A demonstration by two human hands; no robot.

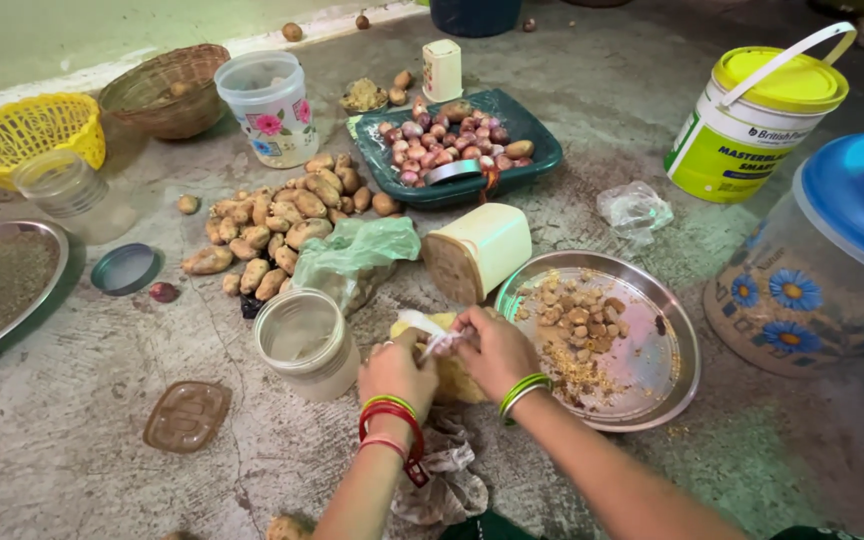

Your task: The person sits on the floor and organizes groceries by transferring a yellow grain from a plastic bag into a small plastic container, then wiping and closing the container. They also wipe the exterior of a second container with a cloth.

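Pinching a thin white plastic bag (430,330) between them, the left hand (397,372) and right hand (495,350) meet over the floor, beside an open jar (304,342); peeled bits already lie in the steel plate (674,385); the potato pile (277,225) looks untouched; containers crowd every side, leaving bare floor only at lower left.

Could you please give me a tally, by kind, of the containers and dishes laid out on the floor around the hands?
Round steel plates: 2
Woven baskets, one yellow plastic, one brown wicker: 2
Clear plastic jars: 2
Dark green rectangular tray: 1
White paint bucket with yellow lid: 1
Total: 8
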